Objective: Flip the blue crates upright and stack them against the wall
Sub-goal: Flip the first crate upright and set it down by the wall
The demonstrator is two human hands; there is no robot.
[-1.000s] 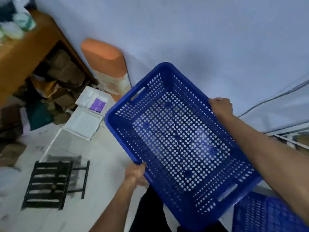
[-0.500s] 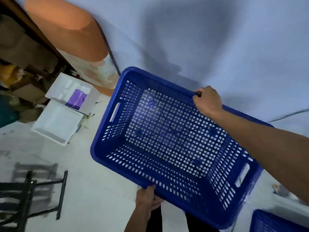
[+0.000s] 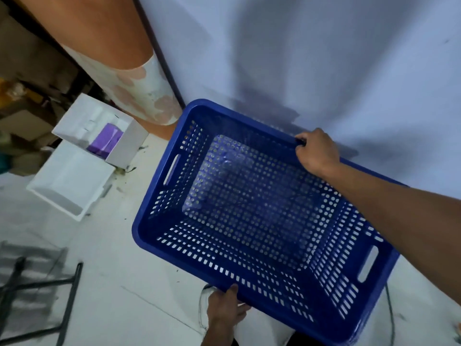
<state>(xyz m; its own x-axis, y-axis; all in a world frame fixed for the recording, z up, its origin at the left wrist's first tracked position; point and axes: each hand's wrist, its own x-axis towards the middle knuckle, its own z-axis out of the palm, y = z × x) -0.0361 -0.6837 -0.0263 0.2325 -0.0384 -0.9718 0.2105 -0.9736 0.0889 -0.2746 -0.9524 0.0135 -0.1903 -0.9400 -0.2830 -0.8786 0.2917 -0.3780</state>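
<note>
Head view, perforated blue crate (image 3: 249,211), open side up, slotted handles

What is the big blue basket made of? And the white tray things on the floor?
The blue crate looks like hard moulded plastic: even colour, slightly shiny, with neat rows of holes and cut-out handles. The white trays look like foam packing: matte, thick-walled, with moulded hollows, though that is less sure.

Crate (image 3: 249,211): glossy blue perforated plastic
</note>
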